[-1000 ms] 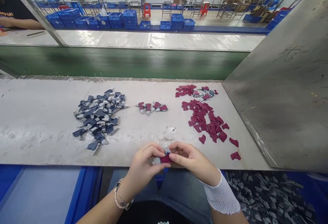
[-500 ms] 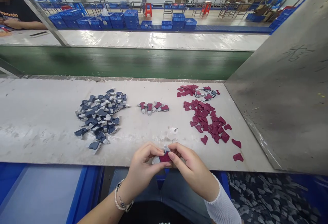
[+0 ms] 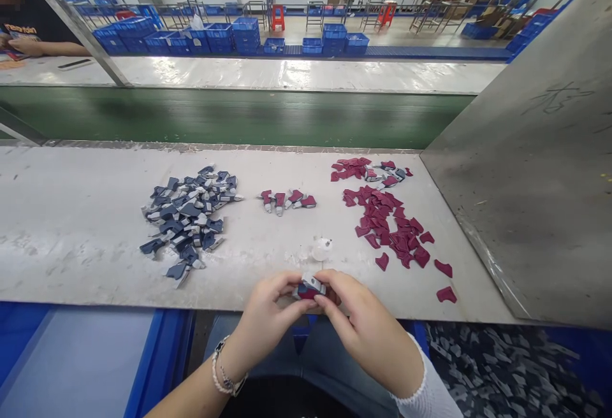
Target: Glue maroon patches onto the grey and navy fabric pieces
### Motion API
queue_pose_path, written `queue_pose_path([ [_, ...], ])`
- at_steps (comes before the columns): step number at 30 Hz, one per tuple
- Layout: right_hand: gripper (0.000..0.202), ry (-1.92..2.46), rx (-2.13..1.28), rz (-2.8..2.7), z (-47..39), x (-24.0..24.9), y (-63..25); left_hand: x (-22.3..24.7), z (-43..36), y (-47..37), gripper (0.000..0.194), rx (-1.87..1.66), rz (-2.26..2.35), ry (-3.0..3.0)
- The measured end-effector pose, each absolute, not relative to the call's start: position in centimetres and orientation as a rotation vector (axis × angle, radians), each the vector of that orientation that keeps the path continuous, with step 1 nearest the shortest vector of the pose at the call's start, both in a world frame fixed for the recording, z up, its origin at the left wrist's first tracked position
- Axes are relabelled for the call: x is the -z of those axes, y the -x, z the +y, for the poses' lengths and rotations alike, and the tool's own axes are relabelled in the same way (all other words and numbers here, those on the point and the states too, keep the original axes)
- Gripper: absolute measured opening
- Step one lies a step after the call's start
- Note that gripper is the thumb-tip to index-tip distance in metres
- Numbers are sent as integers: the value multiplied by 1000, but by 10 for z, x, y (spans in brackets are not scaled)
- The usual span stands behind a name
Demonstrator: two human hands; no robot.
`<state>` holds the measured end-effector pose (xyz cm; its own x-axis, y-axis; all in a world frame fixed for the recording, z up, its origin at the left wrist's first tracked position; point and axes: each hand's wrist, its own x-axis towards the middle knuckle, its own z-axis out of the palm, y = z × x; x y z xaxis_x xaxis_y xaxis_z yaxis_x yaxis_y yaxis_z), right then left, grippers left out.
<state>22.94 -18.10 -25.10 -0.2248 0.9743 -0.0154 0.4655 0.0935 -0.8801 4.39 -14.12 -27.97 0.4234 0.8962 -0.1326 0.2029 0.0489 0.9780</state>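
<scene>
Between the fingertips of both hands is a small grey-and-navy plastic part [image 3: 312,283] with a maroon piece on its lower side. My left hand [image 3: 270,309] pinches its left end, and my right hand [image 3: 356,313] grips the right end. The fingers cover some of the part. Just beyond the hands lies a small white round object [image 3: 322,249]. Farther out, several grey parts with maroon pieces [image 3: 295,197] lie in a short row. A heap of navy-and-grey parts [image 3: 189,208] is on the left, and a scatter of loose maroon pieces [image 3: 385,214] on the right.
A metal panel [image 3: 535,169] slants up at the right. Below the table edge are a blue bin of dark parts [image 3: 507,367] and another blue bin [image 3: 157,354]. Past a green conveyor belt [image 3: 248,118] stand blue crates [image 3: 246,34]; a person's arm [image 3: 45,47] rests at the far left.
The held part has been turned in my fingers, so its grey end now faces up and less maroon shows. Both hands stay in nearly the same place.
</scene>
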Motion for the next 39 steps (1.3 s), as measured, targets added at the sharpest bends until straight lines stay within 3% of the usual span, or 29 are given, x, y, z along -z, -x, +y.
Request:
queue_pose_path([
  [4,22,1396,-1055,-1846,-184,247,-230,277,-145,-42,15,-709,1116,-1640],
  [13,19,1351,-1081,-1935,-185,240,-237,269,-143,-46,22,-619,1007,-1110],
  [32,19,1439,-1024,-2036,-188,244,-226,271,-151,-36,8,-576,960,-1253],
  [39,18,1469,-1003,-2026,-183,250,-219,275,-149,-35,16,-594,973,-1131],
])
